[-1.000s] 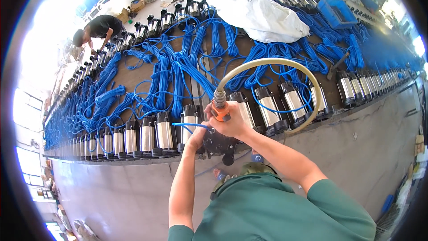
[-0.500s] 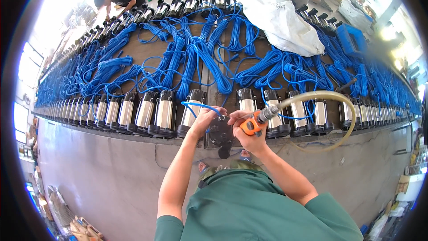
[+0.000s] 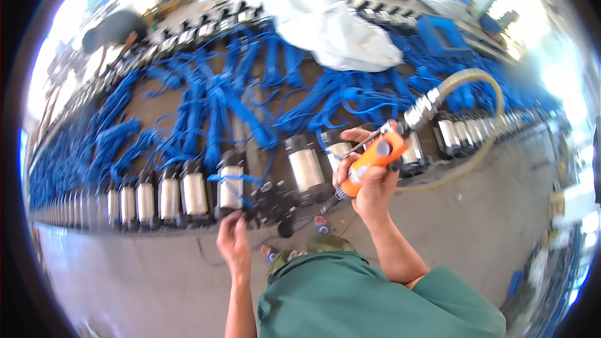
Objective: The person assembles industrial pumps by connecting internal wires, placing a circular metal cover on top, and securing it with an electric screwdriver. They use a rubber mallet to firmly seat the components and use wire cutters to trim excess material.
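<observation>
An orange air screwdriver is gripped in my right hand, its dark bit pointing down and left. A metal coupling joins its upper end to a pale hose. Just left of the bit, a black-topped pump stands at the table's front edge, blurred. My left hand is lower left of it, fingertips close to the base of a silver-bodied pump with blue cable across it. Motion smears the left fingers, so I cannot tell whether they touch or hold anything.
Silver and black pumps line the table's near edge. Coiled blue cables cover much of the brown tabletop. Farther back lie a white sack and a blue crate. A person bends over the far left side.
My right hand has turned the screwdriver bit-down and moved slightly right. My left hand has left the black pump top and dropped to the left. The head view has shifted and tilted.
</observation>
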`<state>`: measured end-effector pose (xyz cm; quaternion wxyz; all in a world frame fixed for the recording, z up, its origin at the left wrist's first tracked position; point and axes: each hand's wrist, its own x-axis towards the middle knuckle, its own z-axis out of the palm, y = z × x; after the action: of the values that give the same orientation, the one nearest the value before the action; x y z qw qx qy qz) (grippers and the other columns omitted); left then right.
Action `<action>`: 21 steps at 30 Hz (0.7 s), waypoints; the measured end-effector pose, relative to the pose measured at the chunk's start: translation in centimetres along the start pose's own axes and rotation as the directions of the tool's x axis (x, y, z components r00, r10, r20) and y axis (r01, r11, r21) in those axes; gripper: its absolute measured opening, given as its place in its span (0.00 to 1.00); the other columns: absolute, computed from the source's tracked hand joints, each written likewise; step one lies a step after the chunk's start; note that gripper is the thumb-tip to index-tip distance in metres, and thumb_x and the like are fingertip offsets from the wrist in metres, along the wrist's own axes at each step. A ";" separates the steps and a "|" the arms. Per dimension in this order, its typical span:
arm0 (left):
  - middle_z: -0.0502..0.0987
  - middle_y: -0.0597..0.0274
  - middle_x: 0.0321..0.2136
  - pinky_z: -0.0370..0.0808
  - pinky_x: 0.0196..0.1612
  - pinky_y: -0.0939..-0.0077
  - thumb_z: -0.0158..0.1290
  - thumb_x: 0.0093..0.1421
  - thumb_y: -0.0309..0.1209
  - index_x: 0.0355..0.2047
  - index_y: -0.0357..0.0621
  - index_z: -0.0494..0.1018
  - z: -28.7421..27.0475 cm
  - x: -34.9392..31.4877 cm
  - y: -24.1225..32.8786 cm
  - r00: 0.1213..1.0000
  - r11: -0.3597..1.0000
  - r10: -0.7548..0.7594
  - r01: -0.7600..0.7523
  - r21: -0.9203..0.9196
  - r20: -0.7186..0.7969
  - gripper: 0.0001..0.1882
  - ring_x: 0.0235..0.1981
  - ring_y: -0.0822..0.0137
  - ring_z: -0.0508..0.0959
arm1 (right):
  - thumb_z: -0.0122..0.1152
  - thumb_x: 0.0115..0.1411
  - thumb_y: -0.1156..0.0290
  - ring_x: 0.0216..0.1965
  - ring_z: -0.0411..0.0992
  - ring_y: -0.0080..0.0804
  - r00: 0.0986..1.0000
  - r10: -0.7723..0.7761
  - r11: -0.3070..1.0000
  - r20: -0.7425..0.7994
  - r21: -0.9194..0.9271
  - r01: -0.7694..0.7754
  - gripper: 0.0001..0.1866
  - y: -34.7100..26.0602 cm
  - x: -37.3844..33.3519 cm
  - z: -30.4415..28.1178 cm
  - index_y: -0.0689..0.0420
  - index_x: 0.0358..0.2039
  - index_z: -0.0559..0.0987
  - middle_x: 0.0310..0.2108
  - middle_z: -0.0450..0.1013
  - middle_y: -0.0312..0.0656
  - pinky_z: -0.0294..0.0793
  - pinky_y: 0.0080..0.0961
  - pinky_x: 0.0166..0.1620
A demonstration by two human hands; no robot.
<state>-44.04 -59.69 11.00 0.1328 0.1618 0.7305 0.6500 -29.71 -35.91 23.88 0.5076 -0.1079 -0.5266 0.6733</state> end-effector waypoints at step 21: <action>0.81 0.56 0.29 0.79 0.36 0.71 0.50 0.70 0.29 0.37 0.33 0.79 8.8 -4.6 9.9 0.991 0.999 0.050 -0.050 0.004 -0.127 0.12 0.30 0.64 0.80 | 0.39 0.72 0.53 0.29 0.76 0.36 0.504 0.183 0.939 -0.844 0.302 0.166 0.19 0.3 10.5 -49.2 0.53 0.40 0.74 0.32 0.77 0.44 0.78 0.35 0.38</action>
<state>-35.64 -52.57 19.72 0.0697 0.1386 0.7332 0.6620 -1.25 2.04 6.99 0.7089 -0.3407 -0.0763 0.6129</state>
